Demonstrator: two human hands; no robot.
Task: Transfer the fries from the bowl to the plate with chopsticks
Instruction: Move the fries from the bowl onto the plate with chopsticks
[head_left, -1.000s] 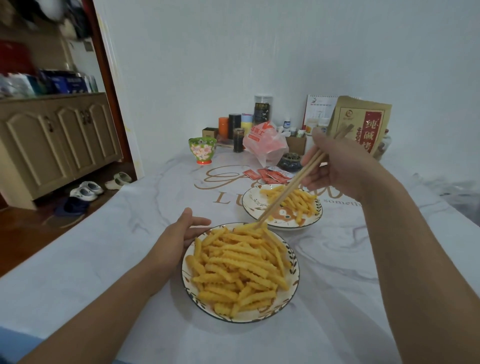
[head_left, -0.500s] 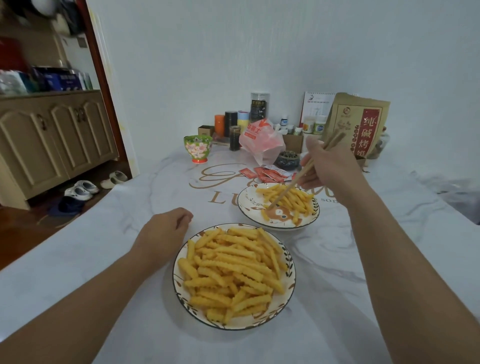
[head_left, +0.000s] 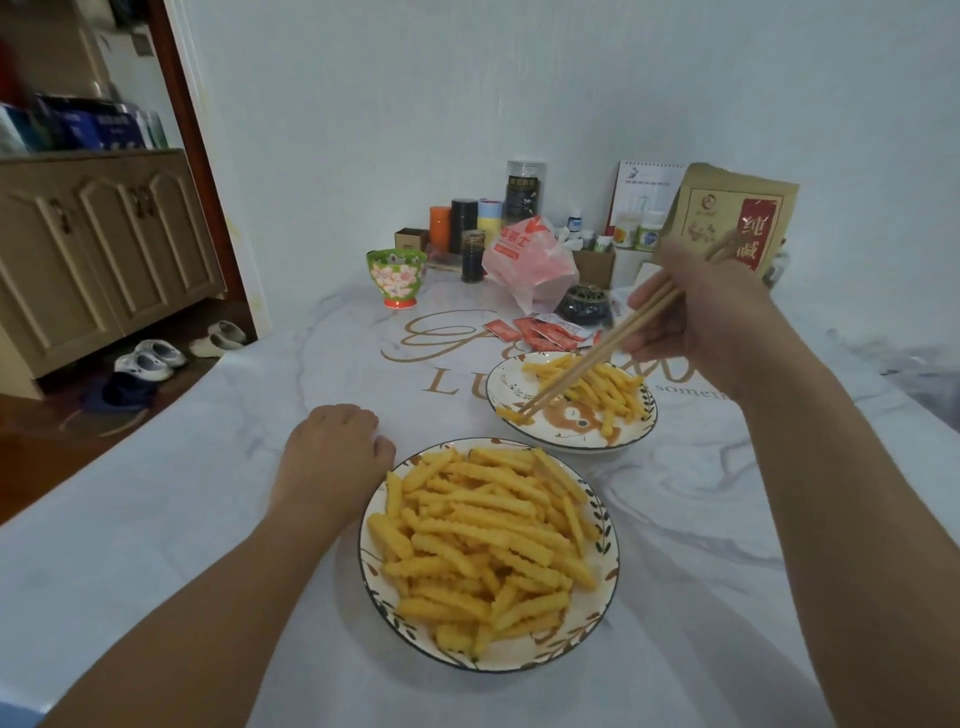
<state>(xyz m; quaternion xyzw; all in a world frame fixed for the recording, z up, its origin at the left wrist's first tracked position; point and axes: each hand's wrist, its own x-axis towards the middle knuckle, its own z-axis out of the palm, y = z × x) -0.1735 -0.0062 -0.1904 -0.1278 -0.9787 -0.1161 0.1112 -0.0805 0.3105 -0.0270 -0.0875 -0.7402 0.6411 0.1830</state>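
Note:
A white leaf-rimmed bowl (head_left: 607, 525) heaped with crinkle-cut fries (head_left: 483, 540) stands near me on the table. Behind it sits a smaller plate (head_left: 631, 434) holding a thinner layer of fries (head_left: 605, 387). My right hand (head_left: 711, 317) grips a pair of wooden chopsticks (head_left: 605, 351); their tips reach down to the plate's near-left rim, where they pinch a short fry (head_left: 508, 414). My left hand (head_left: 332, 457) rests on the table with fingers curled, against the bowl's left rim, holding nothing.
At the table's far end stand a green floral cup (head_left: 396, 275), jars, a pink plastic bag (head_left: 530, 260), a dark small pot (head_left: 586, 304), red sauce packets (head_left: 545, 332) and a brown paper bag (head_left: 737, 223). A cabinet (head_left: 104, 249) and shoes (head_left: 150, 358) are left of the table.
The chopsticks lifted a fry from the bowl and carried it over to the plate, ending at its near-left rim. My left hand drew its fingers in beside the bowl.

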